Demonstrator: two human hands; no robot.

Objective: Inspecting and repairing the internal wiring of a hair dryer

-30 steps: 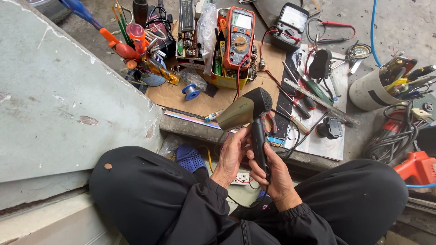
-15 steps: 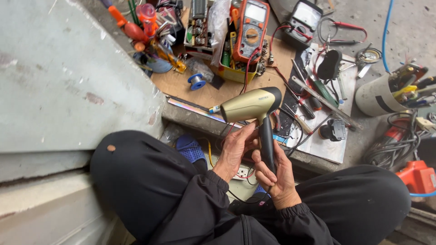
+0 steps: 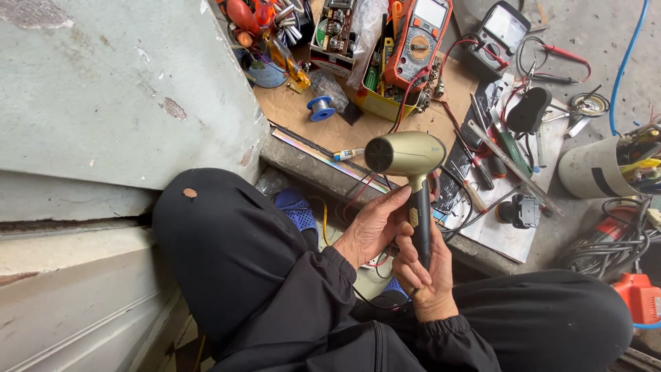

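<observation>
Concrete floor, littered with repair gear, lies beyond a raised ledge; I see a seated person in dark clothing, knees spread, working over the gap between them.

Right hand (image 3: 428,274): fingers (image 3: 407,267) wrapped tight around the lower part of the black handle of a hair dryer (image 3: 407,157). Left hand (image 3: 372,227): fingers lie along the left side of the handle, thumb reaching up toward the barrel; they rest against it, partly curled rather than clamped.

The dryer stands directly above both hands, handle near upright, its long axis running from the right fist up and away from the body. The gold barrel crosses the top, dark grille end pointing left. The right hand carries it; the left is nearer the barrel. A thin cord leaves the handle base beneath the right fist.

Outward from the fingers: blue sandals (image 3: 297,209) just left and below; a brown board (image 3: 344,120) beyond the barrel with a solder spool (image 3: 320,108); further off, an orange multimeter (image 3: 418,43) and a dark analogue meter (image 3: 500,31). To the right, a white sheet with hand tools (image 3: 496,148) and a grey tube of tools (image 3: 595,165).
</observation>
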